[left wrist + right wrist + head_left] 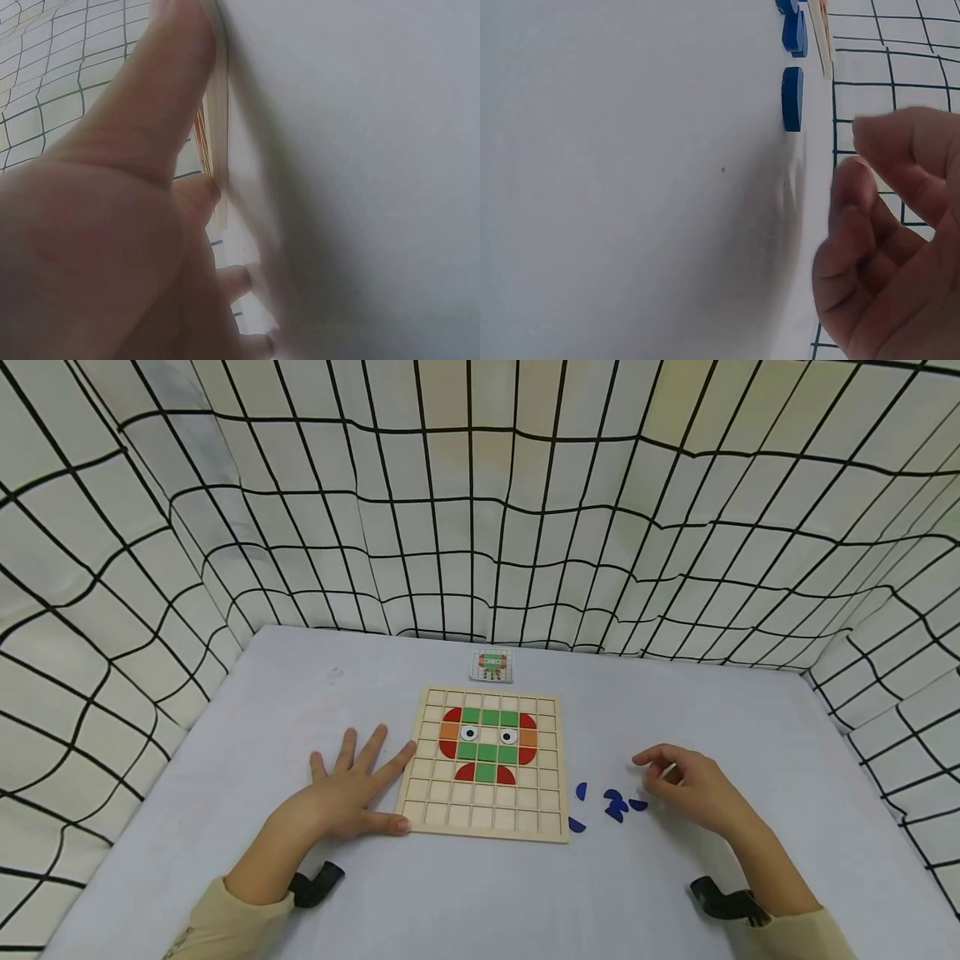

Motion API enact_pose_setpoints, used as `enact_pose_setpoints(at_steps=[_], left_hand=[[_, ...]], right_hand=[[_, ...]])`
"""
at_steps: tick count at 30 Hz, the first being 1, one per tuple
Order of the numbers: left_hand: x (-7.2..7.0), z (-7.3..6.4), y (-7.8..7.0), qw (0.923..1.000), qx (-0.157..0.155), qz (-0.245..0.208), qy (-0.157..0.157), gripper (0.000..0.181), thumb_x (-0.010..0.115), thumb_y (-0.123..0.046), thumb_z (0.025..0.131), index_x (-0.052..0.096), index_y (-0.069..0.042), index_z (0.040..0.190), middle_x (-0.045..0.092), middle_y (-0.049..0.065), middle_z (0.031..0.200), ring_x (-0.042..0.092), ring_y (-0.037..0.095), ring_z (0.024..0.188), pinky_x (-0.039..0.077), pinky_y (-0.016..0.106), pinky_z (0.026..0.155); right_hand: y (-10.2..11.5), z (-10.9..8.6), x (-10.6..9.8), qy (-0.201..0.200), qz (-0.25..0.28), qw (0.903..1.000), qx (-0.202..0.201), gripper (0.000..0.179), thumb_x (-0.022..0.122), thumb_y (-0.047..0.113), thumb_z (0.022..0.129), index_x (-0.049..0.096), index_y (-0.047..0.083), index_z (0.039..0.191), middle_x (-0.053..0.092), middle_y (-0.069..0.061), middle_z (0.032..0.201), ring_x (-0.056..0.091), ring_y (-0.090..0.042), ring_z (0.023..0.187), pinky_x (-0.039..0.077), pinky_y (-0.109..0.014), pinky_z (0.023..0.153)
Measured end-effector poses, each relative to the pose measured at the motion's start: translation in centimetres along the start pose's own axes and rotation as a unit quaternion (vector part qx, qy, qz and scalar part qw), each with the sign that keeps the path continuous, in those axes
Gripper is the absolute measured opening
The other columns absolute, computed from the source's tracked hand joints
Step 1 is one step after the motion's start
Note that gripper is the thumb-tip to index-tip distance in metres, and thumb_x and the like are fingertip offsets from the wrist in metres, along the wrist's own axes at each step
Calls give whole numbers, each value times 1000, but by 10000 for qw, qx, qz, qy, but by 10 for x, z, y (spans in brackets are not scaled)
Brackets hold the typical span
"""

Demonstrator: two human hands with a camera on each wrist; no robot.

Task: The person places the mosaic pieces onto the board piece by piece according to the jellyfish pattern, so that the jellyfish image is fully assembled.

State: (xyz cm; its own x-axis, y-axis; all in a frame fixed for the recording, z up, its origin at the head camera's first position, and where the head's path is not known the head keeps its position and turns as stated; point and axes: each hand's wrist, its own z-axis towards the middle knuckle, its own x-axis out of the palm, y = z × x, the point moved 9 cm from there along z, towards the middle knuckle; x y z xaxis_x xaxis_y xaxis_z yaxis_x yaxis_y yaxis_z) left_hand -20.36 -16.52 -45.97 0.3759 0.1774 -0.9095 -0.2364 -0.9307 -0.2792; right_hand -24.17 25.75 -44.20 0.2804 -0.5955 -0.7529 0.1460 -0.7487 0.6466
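A square wooden grid board (525,821) lies on the table, with red, green and orange pieces and two eye discs forming a face. My left hand (341,795) is spread flat at its left side, thumb and index fingertip at the board's edge. In the left wrist view the thumb (142,90) lies along the board's side. My right hand (693,789) hovers right of several blue half-round pieces (617,806), fingers loosely bent and nothing seen between them. The right wrist view shows its thumb and index finger apart, near a blue piece (792,99).
A small pattern card (492,666) with a similar figure lies behind the board. White cloth covers the table (480,902). Black netting (480,552) over white sheeting encloses the back and both sides. Single blue pieces (576,825) lie close to the board's right edge.
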Motion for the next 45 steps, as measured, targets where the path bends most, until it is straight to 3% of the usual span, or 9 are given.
enact_pose_setpoints(at_steps=[4,7,16,25,33,45], left_hand=[[-1,0,-1,10000,27,7,-8,110,69,-73,74,20,-27,161,2,25,165,-3,60,145,3,87,98],[-1,0,-1,10000,29,-18,2,110,69,-73,74,19,-27,161,2,25,165,-4,60,145,2,87,98],[-2,-2,-3,10000,-12,-69,30,110,69,-72,73,20,-26,160,2,25,165,-4,60,145,2,87,98],[0,-1,-1,10000,-45,-58,42,111,69,-73,73,20,-27,161,1,24,166,-6,60,146,0,87,98],[0,0,1,9998,-61,-159,38,112,70,-73,72,19,-27,161,-1,24,166,-8,59,145,-3,87,98],[2,1,1,9996,-50,-279,67,111,70,-72,73,19,-27,161,-3,24,166,-12,59,145,-6,86,98]], right_hand=[[1,-2,14,556,0,9984,-72,23,80,21,84,71,20,105,59,0,87,57,-16,75,47,-26,63],[5,-3,20,726,-188,9970,-173,26,85,21,79,70,20,100,57,2,84,55,-13,73,47,-25,63],[20,-2,24,624,-666,9954,-277,18,83,14,78,68,17,89,56,6,72,52,-10,68,44,-24,60],[28,0,20,332,-956,9940,-418,14,68,4,83,69,17,86,59,9,72,51,-10,67,44,-24,59],[50,11,23,-64,-179,9984,-537,11,68,6,89,70,16,95,66,6,83,60,-12,75,51,-25,63],[103,29,64,455,738,9913,-991,10,69,11,91,70,21,96,68,8,88,63,-14,78,53,-26,67]])
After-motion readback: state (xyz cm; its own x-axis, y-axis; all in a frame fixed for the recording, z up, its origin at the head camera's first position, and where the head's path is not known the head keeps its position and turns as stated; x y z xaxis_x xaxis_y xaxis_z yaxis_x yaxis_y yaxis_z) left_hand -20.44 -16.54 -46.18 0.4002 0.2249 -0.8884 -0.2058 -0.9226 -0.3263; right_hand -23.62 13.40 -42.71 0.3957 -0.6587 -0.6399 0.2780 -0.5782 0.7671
